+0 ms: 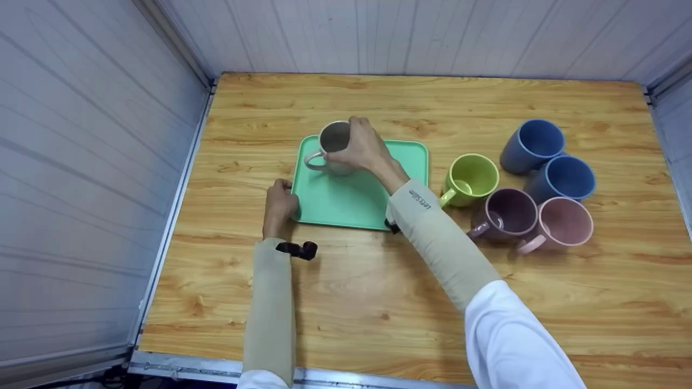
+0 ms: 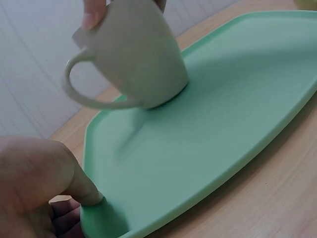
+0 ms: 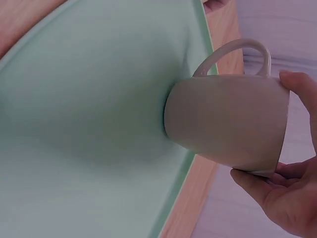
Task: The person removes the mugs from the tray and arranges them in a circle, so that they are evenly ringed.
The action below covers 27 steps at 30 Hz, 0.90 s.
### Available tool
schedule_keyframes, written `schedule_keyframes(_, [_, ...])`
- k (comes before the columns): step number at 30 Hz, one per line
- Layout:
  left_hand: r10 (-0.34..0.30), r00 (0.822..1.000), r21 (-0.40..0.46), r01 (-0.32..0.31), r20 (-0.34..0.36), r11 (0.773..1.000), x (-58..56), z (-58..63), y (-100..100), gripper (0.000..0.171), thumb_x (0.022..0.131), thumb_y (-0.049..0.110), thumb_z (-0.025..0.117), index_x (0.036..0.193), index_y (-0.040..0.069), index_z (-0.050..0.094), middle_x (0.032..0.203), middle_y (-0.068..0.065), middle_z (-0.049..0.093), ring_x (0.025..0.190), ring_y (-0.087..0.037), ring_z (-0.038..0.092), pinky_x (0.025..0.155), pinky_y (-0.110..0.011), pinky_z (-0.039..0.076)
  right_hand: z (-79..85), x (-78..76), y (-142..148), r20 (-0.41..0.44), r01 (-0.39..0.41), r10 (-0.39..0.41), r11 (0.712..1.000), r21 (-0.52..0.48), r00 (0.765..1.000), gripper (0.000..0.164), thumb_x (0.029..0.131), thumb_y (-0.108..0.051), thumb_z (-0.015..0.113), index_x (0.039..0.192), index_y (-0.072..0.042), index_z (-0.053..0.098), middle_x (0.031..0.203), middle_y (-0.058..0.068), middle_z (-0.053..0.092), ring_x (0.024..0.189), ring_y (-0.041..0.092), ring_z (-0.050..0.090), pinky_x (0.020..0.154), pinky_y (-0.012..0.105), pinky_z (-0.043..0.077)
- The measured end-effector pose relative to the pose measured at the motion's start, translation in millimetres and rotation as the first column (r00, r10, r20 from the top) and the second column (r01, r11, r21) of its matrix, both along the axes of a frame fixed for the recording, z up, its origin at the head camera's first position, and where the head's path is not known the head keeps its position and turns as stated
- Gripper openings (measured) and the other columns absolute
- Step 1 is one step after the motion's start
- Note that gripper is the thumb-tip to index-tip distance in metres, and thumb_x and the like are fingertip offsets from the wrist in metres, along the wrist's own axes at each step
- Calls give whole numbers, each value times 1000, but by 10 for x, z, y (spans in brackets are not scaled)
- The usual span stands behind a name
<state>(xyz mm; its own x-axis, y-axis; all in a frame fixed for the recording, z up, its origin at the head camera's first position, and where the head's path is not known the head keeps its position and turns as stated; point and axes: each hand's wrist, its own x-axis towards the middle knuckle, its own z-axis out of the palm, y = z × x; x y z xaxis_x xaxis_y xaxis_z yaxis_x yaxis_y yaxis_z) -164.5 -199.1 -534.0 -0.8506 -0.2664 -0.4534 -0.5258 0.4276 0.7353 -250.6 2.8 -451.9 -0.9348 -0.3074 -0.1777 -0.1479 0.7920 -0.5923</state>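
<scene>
A grey-beige mug [image 1: 332, 139] stands upright at the far left part of a green rectangular tray [image 1: 346, 202], its handle pointing left. My right hand [image 1: 364, 146] grips the mug from above by its rim, thumb on the near side. In the right wrist view the base of the mug [image 3: 228, 121] sits right at the tray's surface. My left hand [image 1: 281, 205] holds the tray's left edge. Seen from the left wrist, its thumb presses inside the tray's corner while the other fingers are outside the rim, partly hidden.
Right of the tray stand several upright mugs: a yellow-green mug [image 1: 471, 178], a dark purple mug [image 1: 508, 213], a pink mug [image 1: 565, 224] and two blue mugs, one far [image 1: 532, 146], one nearer [image 1: 567, 181]. White panels [image 1: 378, 38] enclose the wooden table [image 1: 346, 324].
</scene>
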Motion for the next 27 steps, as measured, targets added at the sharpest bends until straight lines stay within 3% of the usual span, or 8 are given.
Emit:
schedule_keyframes(4, [1, 1000, -4, -1, 17, 1000, -13, 10, -16, 42, 89, -3, 34, 130, 2, 44, 123, -16, 45, 107, -25, 45, 91, -36, 41, 84, -71, 173, 22, 61, -62, 998, 9, 998, 102, 68, -58, 74, 145, -6, 31, 137, 11, 42, 119, 24, 49, 97, 38, 44])
schedule_keyframes(9, [6, 1000, 2, -6, 27, 1000, -5, 3, -14, 43, 88, -5, 35, 129, 3, 44, 123, -15, 44, 107, -25, 44, 91, -36, 40, 163, -146, 455, 41, 131, -132, 991, 25, 990, 99, 69, -56, 74, 142, -4, 33, 135, 12, 43, 118, 25, 49, 96, 37, 45])
schedule_keyframes(19, [7, 999, 18, -7, 46, 1000, -41, 42, -4, 44, 87, -5, 35, 129, 3, 43, 125, -15, 44, 110, -25, 43, 94, -36, 40, 335, -208, 1013, 91, 279, -285, 957, 73, 954, 102, 70, -57, 73, 144, -1, 29, 138, 15, 40, 120, 29, 48, 96, 38, 46])
schedule_keyframes(27, [3, 999, 38, -5, 46, 999, -9, 30, 3, 44, 86, -6, 36, 128, 3, 44, 124, -15, 44, 108, -25, 43, 89, -34, 40, 319, -231, 1410, 96, 325, -333, 942, 89, 938, 103, 71, -60, 70, 141, 4, 30, 138, 20, 39, 122, 33, 46, 100, 43, 43])
